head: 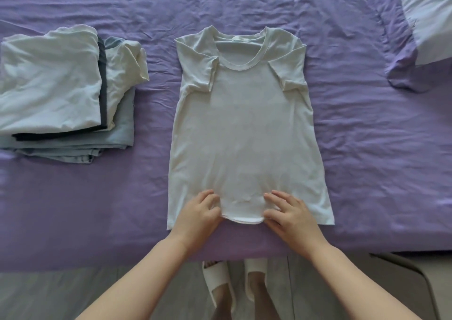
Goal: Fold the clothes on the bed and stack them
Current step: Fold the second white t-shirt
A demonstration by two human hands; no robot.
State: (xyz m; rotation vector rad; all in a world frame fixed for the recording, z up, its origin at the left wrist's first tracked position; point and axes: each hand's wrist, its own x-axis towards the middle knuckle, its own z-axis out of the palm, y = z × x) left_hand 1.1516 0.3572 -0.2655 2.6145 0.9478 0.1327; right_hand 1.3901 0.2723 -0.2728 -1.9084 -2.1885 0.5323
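Note:
A white T-shirt (247, 129) lies flat on the purple bed sheet (367, 136), neck away from me, both sleeves folded inward over the chest. My left hand (199, 212) and my right hand (288, 212) rest on its bottom hem, close together near the middle. The fingers of both hands curl and pinch the hem fabric, which bunches slightly between them. A stack of folded clothes (61, 92) sits to the left of the shirt, white garments on top of a dark one and light blue ones.
A lilac pillow or bedding (425, 26) lies at the far right corner. The bed's near edge runs just below my hands. On the floor below are my feet in white slippers (234, 285), and a dark chair frame (415, 275) stands at the lower right.

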